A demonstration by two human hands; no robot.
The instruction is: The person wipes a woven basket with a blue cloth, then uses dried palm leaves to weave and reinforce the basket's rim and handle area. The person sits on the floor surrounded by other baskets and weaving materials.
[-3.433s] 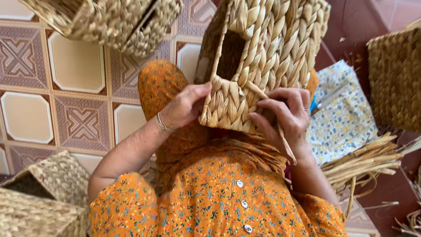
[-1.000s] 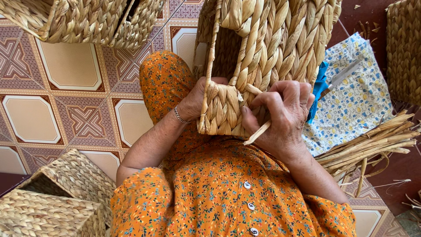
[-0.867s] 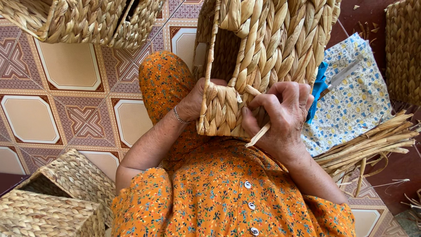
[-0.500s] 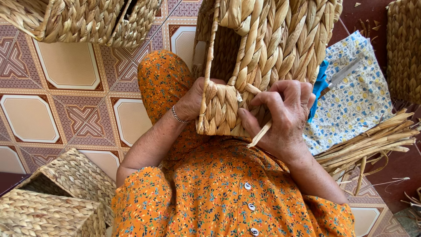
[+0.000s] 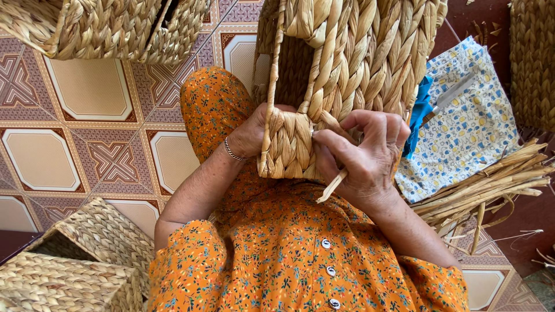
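Woven straw basket (image 5: 347,75) held between both hands, left hand (image 5: 254,136) clasping its corner edge, right hand (image 5: 361,156) pinching a loose strand (image 5: 330,186) at the rim, straw bundle (image 5: 485,190) right of the right hand, tiled floor (image 5: 87,144) open left of the left hand.

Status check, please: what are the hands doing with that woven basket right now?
Left hand braces the basket edge. Right hand pinches a straw strand at the weave. Nothing in the way.

- Basket (image 5: 352,63): straw-yellow braided weave.
- Dress (image 5: 300,254): orange with a small flower print.
- Floor tiles (image 5: 87,115): cream and brown geometric pattern.
- Cloth (image 5: 468,121): white, blue-and-yellow print.
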